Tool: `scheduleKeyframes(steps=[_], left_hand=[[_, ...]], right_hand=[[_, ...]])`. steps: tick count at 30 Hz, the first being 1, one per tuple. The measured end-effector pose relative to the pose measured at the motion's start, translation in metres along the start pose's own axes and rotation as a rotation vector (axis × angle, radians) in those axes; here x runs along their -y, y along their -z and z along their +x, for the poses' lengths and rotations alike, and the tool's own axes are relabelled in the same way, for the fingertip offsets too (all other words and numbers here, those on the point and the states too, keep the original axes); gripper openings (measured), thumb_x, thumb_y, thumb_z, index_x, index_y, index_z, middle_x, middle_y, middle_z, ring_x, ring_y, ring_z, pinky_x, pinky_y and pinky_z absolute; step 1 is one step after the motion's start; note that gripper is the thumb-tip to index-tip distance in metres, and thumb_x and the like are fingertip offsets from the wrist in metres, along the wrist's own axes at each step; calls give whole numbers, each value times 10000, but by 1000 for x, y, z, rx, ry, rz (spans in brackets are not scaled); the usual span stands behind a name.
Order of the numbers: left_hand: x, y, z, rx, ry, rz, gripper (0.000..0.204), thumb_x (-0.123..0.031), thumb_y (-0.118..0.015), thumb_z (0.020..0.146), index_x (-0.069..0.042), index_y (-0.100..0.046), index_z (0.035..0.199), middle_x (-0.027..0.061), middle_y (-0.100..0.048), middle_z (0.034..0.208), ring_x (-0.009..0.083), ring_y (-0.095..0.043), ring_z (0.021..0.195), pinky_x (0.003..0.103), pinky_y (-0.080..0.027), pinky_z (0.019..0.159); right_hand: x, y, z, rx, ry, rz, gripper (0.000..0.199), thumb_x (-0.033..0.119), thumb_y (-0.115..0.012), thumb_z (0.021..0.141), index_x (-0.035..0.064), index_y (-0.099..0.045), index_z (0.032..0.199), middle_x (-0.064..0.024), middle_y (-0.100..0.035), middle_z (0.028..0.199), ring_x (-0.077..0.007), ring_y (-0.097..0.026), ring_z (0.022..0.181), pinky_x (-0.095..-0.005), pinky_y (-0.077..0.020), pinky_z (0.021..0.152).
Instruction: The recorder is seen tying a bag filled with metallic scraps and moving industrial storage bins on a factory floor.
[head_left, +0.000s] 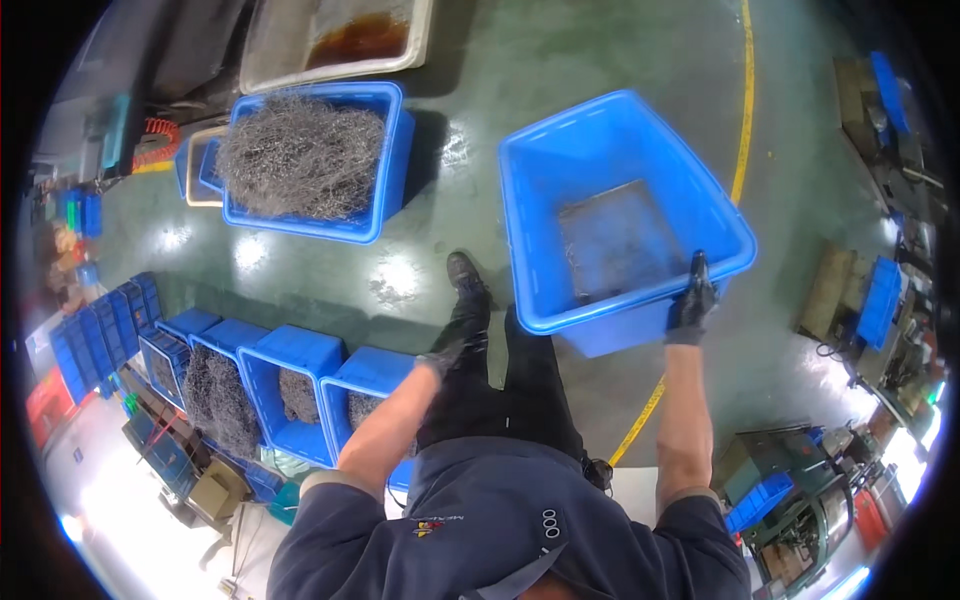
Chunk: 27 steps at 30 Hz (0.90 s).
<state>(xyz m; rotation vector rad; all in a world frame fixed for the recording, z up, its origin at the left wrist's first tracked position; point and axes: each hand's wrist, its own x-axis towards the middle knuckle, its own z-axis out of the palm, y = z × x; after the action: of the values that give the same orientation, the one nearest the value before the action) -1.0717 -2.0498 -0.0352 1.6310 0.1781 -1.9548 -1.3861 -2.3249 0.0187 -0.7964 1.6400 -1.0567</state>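
Observation:
A large blue plastic bin [650, 130] stands in front of me to the right, tilted, with a few dark bits on its grimy bottom. My right hand [692, 305], in a dark glove, grips its near right rim, the thumb over the edge. My left hand [450, 350], also gloved, hangs by my dark trousers, apart from the bin. Its fingers blend into the dark cloth, so their pose is unclear. Ahead to the left is another blue bin [396, 160], heaped with tangled grey metal shavings [300, 155].
Several blue bins [290, 345] line up at my left, some with shavings inside. A pale tub [425, 40] holding brown liquid sits at the far left. A yellow line [745, 120] crosses the green floor [480, 60]. Machines [800, 520] stand along the right.

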Motion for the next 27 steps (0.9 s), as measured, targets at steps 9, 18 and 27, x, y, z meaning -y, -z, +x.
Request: scheduleKeyframes(steps=[9, 18, 27], left_hand=[[-42, -113, 53, 95, 2, -546, 499, -352, -572, 863, -37, -477, 1238, 115, -591, 1090, 202, -564, 970, 346, -467, 846], [-142, -131, 5, -237, -5, -273, 524, -346, -685, 751, -5, -577, 1133, 141, -636, 992, 262, -620, 826, 390, -504, 738], [-327, -88, -49, -126, -126, -380, 511, -371, -671, 756, 7, -594, 1090, 162, -641, 941, 294, -625, 809, 413, -503, 735]], right_hand=[[114, -36, -19, 111, 48, -147, 309, 143, -573, 888, -71, -581, 1111, -118, -593, 1082, -173, -532, 989, -316, -409, 874], [229, -134, -24, 255, 583, -616, 301, 170, -638, 843, -52, -618, 1046, -77, -611, 887, -145, -541, 771, -296, -446, 705], [388, -297, -44, 152, 554, -568, 273, 236, -665, 824, -3, -662, 956, -6, -478, 563, -80, -409, 437, -237, -311, 410]])
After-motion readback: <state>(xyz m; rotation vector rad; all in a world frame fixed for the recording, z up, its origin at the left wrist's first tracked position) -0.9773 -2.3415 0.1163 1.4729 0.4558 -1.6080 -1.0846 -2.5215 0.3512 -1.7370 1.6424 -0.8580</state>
